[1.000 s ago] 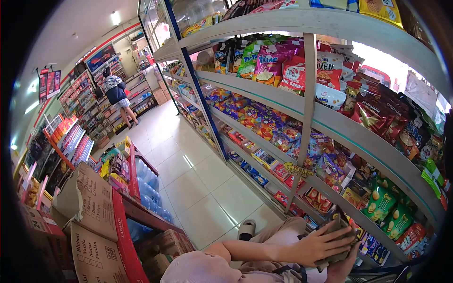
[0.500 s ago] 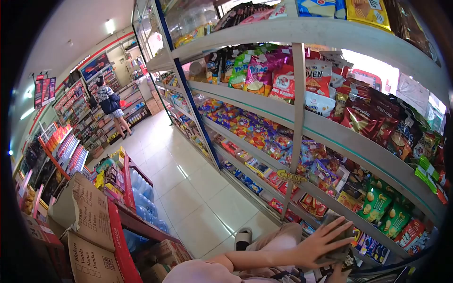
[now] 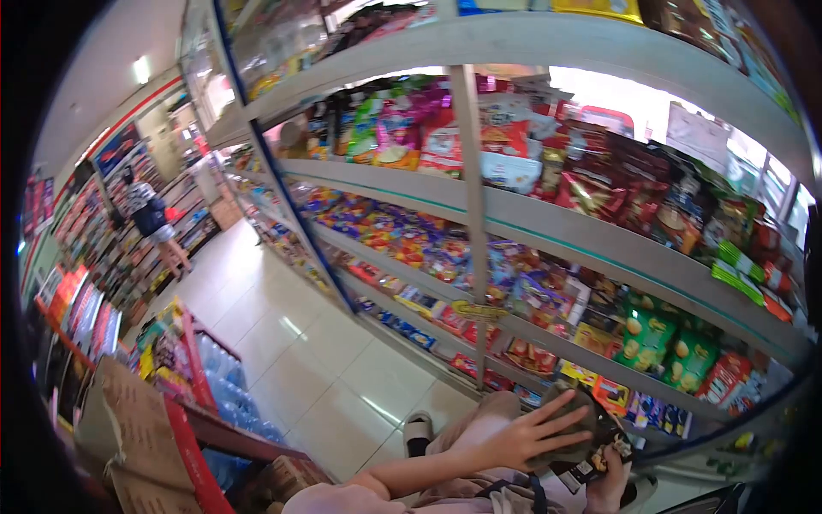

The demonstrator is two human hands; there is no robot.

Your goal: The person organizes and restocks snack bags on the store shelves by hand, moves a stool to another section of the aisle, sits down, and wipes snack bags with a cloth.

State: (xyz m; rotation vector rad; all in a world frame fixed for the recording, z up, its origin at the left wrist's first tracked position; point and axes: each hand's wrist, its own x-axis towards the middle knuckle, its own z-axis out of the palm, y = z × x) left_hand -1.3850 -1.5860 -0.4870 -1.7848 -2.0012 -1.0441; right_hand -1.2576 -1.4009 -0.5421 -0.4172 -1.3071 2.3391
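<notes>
My left hand (image 3: 533, 437) lies with its fingers spread over a grey-brown cloth (image 3: 580, 428), holding it against a black packet. The black packet (image 3: 591, 463), printed with light text and a barcode-like patch, is in my right hand (image 3: 610, 484), whose thumb and fingers close around its lower right edge. Both hands are above my lap, in front of the lower shelf. Part of the packet is hidden under the cloth.
Snack shelves (image 3: 565, 223) rise close on the right, with green snack bags (image 3: 648, 336) near my hands. An open cardboard box (image 3: 141, 437) and bottled water (image 3: 231, 385) stand left. A tiled aisle (image 3: 334, 360) leads to another person (image 3: 152, 214).
The view has turned right, so the shelves appear further left. My left hand and the cloth have shifted left across the packet, and more of its black printed face shows.
</notes>
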